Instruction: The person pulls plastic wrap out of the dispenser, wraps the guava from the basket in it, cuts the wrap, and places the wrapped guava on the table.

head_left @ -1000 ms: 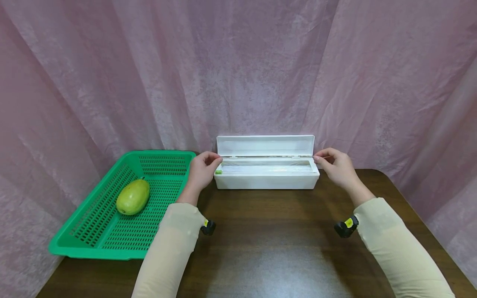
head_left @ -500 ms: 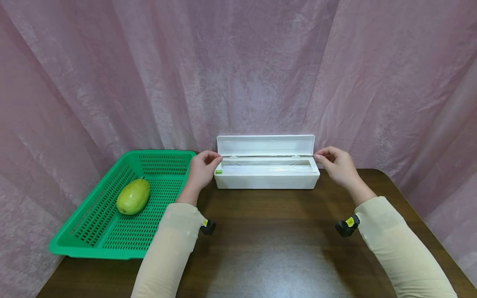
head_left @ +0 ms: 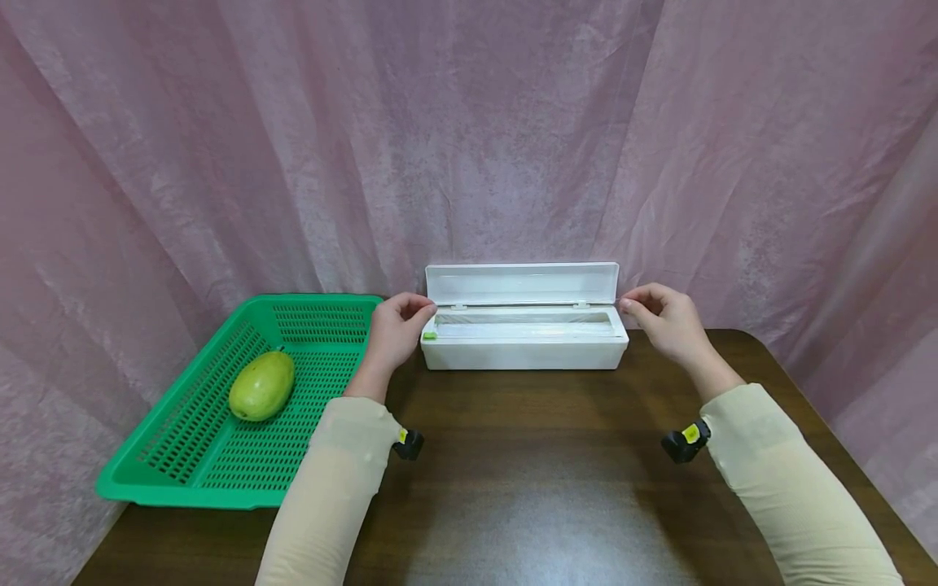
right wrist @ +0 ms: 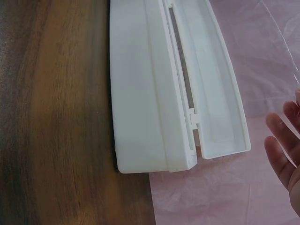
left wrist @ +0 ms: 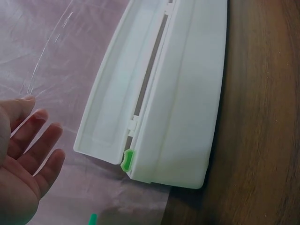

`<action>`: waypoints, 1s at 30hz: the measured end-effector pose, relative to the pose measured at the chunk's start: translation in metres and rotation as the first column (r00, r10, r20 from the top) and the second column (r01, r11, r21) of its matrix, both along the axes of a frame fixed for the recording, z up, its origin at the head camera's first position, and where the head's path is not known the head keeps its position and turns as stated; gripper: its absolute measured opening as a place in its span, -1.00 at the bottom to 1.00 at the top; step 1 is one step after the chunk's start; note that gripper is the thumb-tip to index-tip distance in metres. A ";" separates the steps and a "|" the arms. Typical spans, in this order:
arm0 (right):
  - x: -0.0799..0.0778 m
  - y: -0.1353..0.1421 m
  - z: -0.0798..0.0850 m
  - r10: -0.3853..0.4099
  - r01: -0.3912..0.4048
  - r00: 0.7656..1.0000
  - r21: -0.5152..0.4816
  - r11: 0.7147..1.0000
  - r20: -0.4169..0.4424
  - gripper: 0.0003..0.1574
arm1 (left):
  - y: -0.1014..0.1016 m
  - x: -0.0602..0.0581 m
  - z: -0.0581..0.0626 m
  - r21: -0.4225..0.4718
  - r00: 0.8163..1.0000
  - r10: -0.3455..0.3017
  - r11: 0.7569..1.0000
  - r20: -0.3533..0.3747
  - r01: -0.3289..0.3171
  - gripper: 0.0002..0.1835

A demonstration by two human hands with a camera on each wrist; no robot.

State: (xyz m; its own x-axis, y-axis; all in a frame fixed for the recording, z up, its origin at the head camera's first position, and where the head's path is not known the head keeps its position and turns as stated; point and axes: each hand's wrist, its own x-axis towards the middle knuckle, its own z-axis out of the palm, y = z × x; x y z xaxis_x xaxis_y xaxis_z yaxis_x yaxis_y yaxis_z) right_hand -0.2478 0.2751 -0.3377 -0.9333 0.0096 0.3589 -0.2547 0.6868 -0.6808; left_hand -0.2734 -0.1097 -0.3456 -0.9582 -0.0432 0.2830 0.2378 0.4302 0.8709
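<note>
One rumpled pink velvet curtain (head_left: 469, 146) behind everything. Next, dark brown wooden worktop (head_left: 542, 456). Left side of it, shallow rectangular green plastic basket (head_left: 183, 493) with slotted walls. At back centre, long white plastic dispenser box (head_left: 523, 355), hinged white lid (head_left: 522, 285) raised. Thin clear plastic film (left wrist: 58, 30) strung from hand to hand by the lid, barely visible in head view, clearer in wrist views. Right hand (head_left: 668, 324) just past the box's right end, thumb and finger pinching film. Left hand (head_left: 398, 335) at the left end, same narrow pinch on film, other fingers loose. Oval yellow-green fruit (head_left: 261, 387) lying in basket, untouched. Smallest, bright green slider (head_left: 429, 335) at box's left end, free of both hands. Probable step: holding film edge at both ends, little drawn out. Next move likely calls for firm pinches, level hands, even tension, no folding.
</note>
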 end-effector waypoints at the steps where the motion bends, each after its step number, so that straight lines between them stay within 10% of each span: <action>1: 0.000 0.000 0.000 -0.001 0.001 1.000 0.001 1.000 -0.003 -0.66 | 0.000 0.001 0.000 0.001 1.000 0.000 1.000 -0.001 0.000 -0.82; 30: 0.009 -0.001 0.009 -0.018 0.019 0.996 0.000 1.000 -0.084 -0.76 | -0.002 0.010 0.005 0.034 1.000 -0.014 0.999 -0.009 0.015 -0.80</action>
State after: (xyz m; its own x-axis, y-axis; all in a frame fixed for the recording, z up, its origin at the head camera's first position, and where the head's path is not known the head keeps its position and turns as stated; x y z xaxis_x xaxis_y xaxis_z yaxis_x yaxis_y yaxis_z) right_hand -0.2391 0.2736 -0.3290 -0.8996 0.0264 0.4360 -0.2982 0.6922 -0.6572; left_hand -0.2633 -0.1119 -0.3406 -0.9561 -0.0392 0.2904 0.2518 0.3969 0.8826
